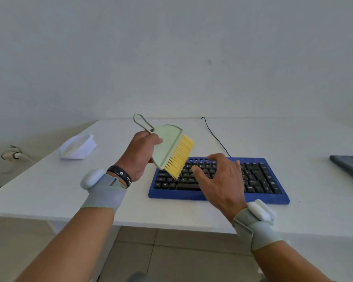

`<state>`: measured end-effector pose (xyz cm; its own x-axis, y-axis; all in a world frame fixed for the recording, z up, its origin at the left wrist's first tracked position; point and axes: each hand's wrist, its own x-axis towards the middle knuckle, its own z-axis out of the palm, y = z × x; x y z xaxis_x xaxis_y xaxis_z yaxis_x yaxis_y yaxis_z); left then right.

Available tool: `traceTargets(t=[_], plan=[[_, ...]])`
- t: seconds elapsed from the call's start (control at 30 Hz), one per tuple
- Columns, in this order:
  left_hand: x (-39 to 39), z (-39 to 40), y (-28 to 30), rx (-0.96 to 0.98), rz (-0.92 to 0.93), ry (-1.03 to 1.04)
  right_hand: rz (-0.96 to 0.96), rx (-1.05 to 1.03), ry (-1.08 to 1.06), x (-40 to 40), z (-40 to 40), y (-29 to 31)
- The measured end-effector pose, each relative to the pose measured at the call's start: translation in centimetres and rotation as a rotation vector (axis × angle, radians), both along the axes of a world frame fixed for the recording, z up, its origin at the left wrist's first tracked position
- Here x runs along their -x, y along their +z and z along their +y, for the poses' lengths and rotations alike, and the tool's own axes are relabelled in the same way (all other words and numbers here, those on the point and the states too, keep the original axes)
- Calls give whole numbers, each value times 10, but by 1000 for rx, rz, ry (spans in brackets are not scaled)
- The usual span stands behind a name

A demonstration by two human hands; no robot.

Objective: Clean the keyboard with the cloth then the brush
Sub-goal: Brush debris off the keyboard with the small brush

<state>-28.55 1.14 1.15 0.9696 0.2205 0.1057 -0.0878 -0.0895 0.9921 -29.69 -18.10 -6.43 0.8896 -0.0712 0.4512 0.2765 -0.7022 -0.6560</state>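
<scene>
A blue keyboard (259, 197) with black keys lies on the white table (49, 192). My left hand (140, 154) grips a pale green brush (168, 144) by its body, held tilted above the keyboard's left end. Its yellow bristles (179, 156) point down and right, and its loop handle sticks up to the left. My right hand (218, 180) hovers over the keyboard's middle with fingers spread and relaxed, close to the bristles. It holds nothing. A white cloth (77, 147) lies crumpled at the table's far left.
The keyboard's black cable (214, 135) runs back across the table toward the wall. A dark flat object (351, 167) sits at the right edge of the view. The table's front edge is close to me, with tiled floor (171, 257) below.
</scene>
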Motion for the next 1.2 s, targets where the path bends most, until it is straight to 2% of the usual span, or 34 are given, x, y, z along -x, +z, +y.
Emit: traceTargets(t=[0.1,0.23,0.43,0.5,0.63,0.9,1.03,1.2], plan=[[-6,-22,0,-13,-65,-62,14,-262,51,3,-14,18],[-10,-63,-1,43,-103,-68,19,-500,-2,6,-39,37],[-10,-138,-6,300,-103,6,315,-860,17,22,-68,50],[-8,-161,-8,379,-93,-12,321,-1015,35,26,-81,53],[0,-202,-13,397,-91,-104,214,-1250,-5,23,-114,53],[-4,-233,-7,503,63,-252,182,-1261,-47,20,-169,63],[-11,-241,2,354,115,-258,219,-1092,-52,26,-196,62],[-14,-263,2,101,89,-378,238,-949,-128,40,-236,68]])
